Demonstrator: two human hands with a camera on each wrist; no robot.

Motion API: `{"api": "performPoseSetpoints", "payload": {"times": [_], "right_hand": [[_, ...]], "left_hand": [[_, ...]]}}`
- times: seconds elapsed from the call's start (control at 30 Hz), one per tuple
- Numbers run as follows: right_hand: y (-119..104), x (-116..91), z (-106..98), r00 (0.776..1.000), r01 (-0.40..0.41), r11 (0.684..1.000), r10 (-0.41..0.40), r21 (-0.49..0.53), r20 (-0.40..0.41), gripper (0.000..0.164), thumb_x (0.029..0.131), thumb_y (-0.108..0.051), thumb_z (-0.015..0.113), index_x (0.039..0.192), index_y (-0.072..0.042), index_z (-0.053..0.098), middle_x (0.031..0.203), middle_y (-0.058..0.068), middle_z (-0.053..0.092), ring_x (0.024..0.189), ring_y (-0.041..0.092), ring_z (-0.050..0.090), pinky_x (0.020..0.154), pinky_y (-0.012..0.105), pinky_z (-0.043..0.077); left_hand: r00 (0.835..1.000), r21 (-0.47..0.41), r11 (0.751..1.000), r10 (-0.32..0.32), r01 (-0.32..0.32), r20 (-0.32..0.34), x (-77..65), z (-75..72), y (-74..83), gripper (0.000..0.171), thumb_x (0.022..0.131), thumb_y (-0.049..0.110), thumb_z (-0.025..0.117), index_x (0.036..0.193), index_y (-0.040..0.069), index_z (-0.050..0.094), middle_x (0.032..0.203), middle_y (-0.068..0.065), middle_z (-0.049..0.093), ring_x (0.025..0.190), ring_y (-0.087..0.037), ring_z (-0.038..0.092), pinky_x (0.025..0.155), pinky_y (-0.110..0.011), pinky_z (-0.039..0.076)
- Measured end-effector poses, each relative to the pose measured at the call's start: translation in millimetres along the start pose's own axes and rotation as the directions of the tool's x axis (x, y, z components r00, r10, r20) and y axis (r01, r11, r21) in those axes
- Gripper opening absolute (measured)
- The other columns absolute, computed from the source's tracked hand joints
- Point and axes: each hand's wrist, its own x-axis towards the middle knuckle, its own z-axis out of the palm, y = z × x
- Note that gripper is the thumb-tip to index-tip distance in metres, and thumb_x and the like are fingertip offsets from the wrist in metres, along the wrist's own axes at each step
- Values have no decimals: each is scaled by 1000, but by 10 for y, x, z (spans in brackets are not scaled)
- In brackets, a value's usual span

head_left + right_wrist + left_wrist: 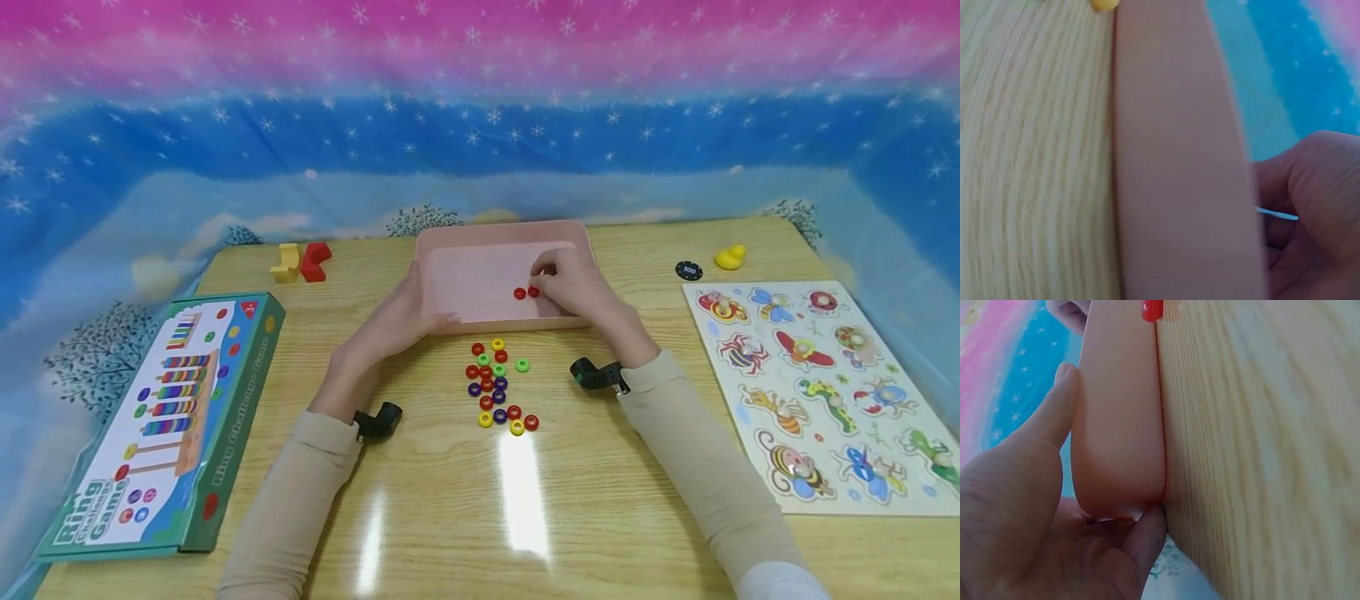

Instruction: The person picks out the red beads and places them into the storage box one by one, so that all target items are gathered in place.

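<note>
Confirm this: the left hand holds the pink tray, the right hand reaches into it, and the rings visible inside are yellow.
The colour is wrong: the head view shows red rings inside, not yellow. The left hand does hold the pink tray, and the right hand reaches into it.

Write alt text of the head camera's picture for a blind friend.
A person's left hand holds a pink tray while the right hand reaches inside, at one of two red rings. More coloured rings lie on the table, between a game box and a puzzle board.

Left hand (1029, 506) holds the pink tray (1119, 412) — on a wooden table (1260, 456).
</note>
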Motion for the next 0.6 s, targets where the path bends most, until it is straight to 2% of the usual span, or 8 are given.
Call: {"api": "performPoseSetpoints", "payload": {"times": [0.13, 0.27, 0.33, 0.47, 0.6], "right_hand": [[-103, -134, -39, 996, 89, 996, -89, -29, 19, 13, 87, -12, 61, 93, -7, 71, 88, 5, 67, 76, 17, 54, 68, 30, 43], [-241, -349, -60, 972, 216, 975, -209, -58, 104, 11, 87, -13, 63, 95, -11, 70, 85, 1, 64, 74, 15, 52, 67, 29, 43], [-304, -472, -71, 949, 275, 960, -264, -46, 171, 12, 86, -12, 63, 96, -12, 70, 87, 0, 65, 75, 13, 53, 68, 28, 44], [-407, -706, -67, 879, 358, 934, -337, -3, 337, 12, 85, -10, 63, 94, -14, 70, 89, -3, 66, 78, 9, 54, 71, 26, 47], [-460, -906, -27, 809, 341, 940, -307, 25, 502, 9, 85, -13, 64, 87, -20, 68, 82, -10, 62, 75, 6, 53, 68, 23, 47]], "left_hand": [[1000, -21, 1000, 12, -11, 5, 9, 8, -11, 108, 78, 45, 70, 149, 23, -7, 150, -8, 28, 134, -23, 35, 108, -45, 32], [999, -48, 998, 31, -30, 15, 15, 5, -11, 107, 77, 45, 71, 149, 23, -4, 147, -7, 32, 131, -21, 38, 108, -44, 33], [1000, -45, 999, 25, -24, 17, 12, 2, -6, 108, 76, 47, 71, 149, 22, -5, 147, -7, 31, 131, -22, 38, 108, -45, 33], [1000, -24, 1000, -5, 6, 17, 6, -1, 3, 110, 76, 51, 70, 149, 21, -7, 149, -9, 29, 134, -23, 36, 108, -45, 32], [1000, -22, 1000, -8, 8, 20, 3, 4, 8, 109, 76, 53, 69, 149, 22, -6, 149, -8, 28, 134, -22, 35, 109, -45, 31]]}}
